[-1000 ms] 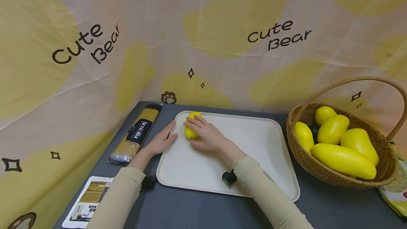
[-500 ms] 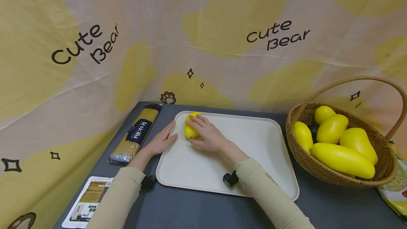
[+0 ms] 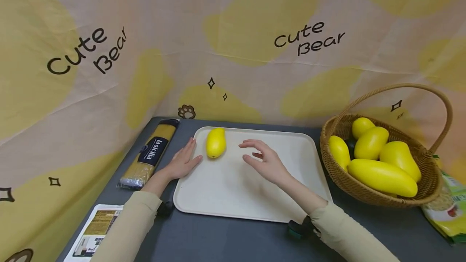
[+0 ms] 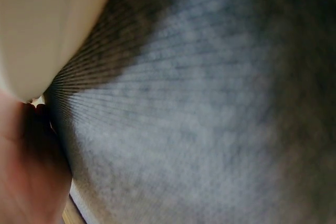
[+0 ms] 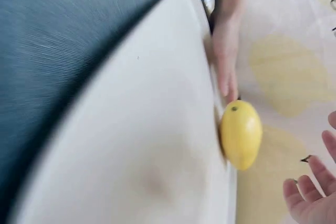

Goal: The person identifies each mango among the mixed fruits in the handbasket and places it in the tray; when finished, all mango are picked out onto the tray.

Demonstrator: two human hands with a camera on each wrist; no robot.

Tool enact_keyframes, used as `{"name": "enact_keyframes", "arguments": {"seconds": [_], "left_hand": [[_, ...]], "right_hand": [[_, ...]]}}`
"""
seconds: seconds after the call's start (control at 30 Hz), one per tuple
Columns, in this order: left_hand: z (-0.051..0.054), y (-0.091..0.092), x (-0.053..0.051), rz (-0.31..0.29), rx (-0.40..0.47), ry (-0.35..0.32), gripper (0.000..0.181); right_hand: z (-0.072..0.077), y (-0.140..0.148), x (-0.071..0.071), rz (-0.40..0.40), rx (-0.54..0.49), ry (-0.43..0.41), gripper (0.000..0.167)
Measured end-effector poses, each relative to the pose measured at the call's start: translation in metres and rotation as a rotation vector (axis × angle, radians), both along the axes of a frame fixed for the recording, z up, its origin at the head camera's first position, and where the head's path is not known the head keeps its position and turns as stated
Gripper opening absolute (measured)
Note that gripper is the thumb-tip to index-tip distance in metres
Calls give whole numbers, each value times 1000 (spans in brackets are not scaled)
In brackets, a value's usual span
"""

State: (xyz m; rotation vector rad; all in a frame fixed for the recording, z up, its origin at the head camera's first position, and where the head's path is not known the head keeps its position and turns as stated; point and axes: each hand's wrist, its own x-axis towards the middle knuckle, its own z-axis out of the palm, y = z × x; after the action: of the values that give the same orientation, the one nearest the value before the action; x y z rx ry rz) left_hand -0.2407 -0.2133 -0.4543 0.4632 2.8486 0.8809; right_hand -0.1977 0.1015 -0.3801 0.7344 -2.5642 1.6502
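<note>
A yellow fruit, mango-like in shape [image 3: 216,143], lies by itself at the far left of a white tray [image 3: 233,197]. My left hand [image 3: 181,163] rests on the tray's left rim with its fingers stretched forward, just left of the fruit. In the left wrist view only a blurred part of that hand [image 4: 31,177] shows. My right hand [image 3: 267,163] hovers above the middle of the tray, fingers loosely bent, holding nothing. The right wrist view shows the fruit [image 5: 241,135] apart from the right fingertips [image 5: 294,192].
A wicker basket [image 3: 378,201] with several yellow fruits and something dark stands at the right. A pack of spaghetti [image 3: 149,155] lies left of the tray. A white labelled package [image 3: 94,229] is at the front left, a green-and-white bag [image 3: 447,209] at the far right.
My right hand has let go of the yellow fruit and drawn back to the right, over the tray. The fruit stays where it was; the left hand has hardly moved.
</note>
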Motion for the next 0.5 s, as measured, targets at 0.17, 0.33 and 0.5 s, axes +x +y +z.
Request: {"name": "enact_keyframes", "arguments": {"seconds": [0.17,0.33,0.5], "left_hand": [[0,0,0,-17,-4,-1,80],[-1,0,-1,-25,-15,-6,85],[-3,-2,-4,-30,-24,-15,88]], "right_hand": [[25,54,34,43,22,-60,26],[52,114,63,42,220,155,20],[81,168,80,-87,443,410,27]]}}
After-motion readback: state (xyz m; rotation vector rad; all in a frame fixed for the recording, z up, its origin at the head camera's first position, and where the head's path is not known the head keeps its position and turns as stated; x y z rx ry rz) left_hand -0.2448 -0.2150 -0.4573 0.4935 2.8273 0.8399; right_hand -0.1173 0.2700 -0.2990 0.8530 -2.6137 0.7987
